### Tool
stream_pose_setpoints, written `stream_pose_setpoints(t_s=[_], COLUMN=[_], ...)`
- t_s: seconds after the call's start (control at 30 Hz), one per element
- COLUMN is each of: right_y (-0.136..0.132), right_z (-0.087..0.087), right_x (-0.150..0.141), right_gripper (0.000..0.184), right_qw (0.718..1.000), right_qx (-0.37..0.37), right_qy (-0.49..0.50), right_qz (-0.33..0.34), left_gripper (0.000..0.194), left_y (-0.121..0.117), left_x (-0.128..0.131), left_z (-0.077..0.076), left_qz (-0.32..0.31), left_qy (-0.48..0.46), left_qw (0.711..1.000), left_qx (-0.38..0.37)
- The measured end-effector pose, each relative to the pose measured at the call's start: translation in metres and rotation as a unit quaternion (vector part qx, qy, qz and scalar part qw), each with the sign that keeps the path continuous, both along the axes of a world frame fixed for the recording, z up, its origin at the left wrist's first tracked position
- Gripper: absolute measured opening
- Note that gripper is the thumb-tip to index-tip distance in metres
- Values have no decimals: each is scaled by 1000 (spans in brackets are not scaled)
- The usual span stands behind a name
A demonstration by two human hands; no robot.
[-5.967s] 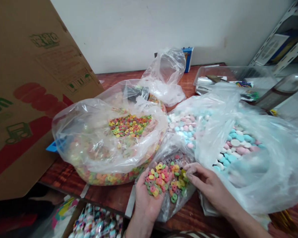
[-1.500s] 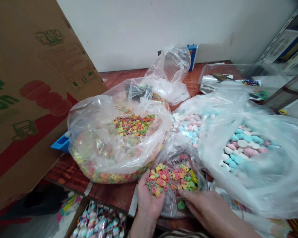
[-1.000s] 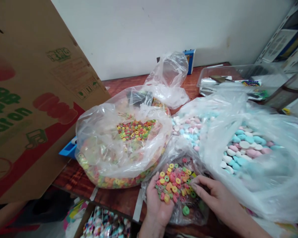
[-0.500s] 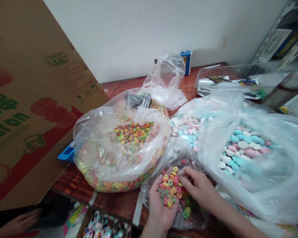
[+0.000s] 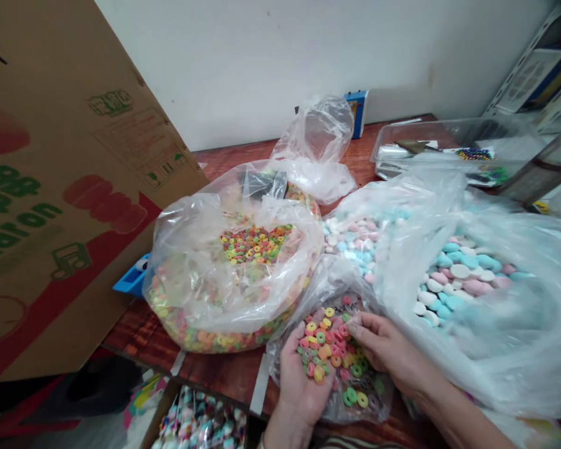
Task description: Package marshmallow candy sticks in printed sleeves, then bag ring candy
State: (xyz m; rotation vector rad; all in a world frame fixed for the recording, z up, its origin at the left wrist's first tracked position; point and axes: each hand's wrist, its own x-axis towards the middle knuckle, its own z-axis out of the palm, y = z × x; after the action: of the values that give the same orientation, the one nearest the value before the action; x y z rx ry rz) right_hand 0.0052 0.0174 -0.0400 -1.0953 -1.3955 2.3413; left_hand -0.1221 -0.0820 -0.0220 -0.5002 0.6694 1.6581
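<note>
My left hand (image 5: pixel 302 383) is cupped palm up, holding a heap of small coloured rings (image 5: pixel 325 346), like cereal loops, in yellow, pink, orange and green. Under it lies a small clear plastic bag (image 5: pixel 376 402) with dark print and more rings in it. My right hand (image 5: pixel 388 349) is at the heap's right side, thumb and fingers drawn together at the bag; what they pinch, if anything, is hidden. Behind my left hand stands a big open clear bag (image 5: pixel 177 312) full of the same rings.
To the right is a large open bag (image 5: pixel 402 268) of pink, white and blue sweets (image 5: pixel 460 271). A tall cardboard box (image 5: pixel 88 218) stands left. Behind are a clear plastic tray (image 5: pixel 416 134) and a bottle (image 5: pixel 542 165). Wrapped pieces (image 5: pixel 201 421) fill a box below the table edge.
My right hand has shifted slightly right, away from the heap, and more rings show between my hands. Another person's hand at the lower left has gone out of view.
</note>
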Motion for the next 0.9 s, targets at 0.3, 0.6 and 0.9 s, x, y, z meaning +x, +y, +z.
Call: stream_pose_setpoints(t_s=[0.3,0.6,0.9], right_y=[0,-16,-18], right_z=[-2,18,12], right_x=[-2,7,6], right_gripper=[40,12,18], right_qw=[1000,954,924], right_qx=[-13,283,367], right_qy=[-12,-21,-70], right_qz=[-19,95,80], left_gripper=[40,45,46], left_y=[-1,-1,-6], left_x=[1,-1,-5], left_z=[5,1,-8], left_qz=[-6,-2,-11], left_qy=[5,26,8], left_qw=[1000,997,998], left_qx=[1,67,68])
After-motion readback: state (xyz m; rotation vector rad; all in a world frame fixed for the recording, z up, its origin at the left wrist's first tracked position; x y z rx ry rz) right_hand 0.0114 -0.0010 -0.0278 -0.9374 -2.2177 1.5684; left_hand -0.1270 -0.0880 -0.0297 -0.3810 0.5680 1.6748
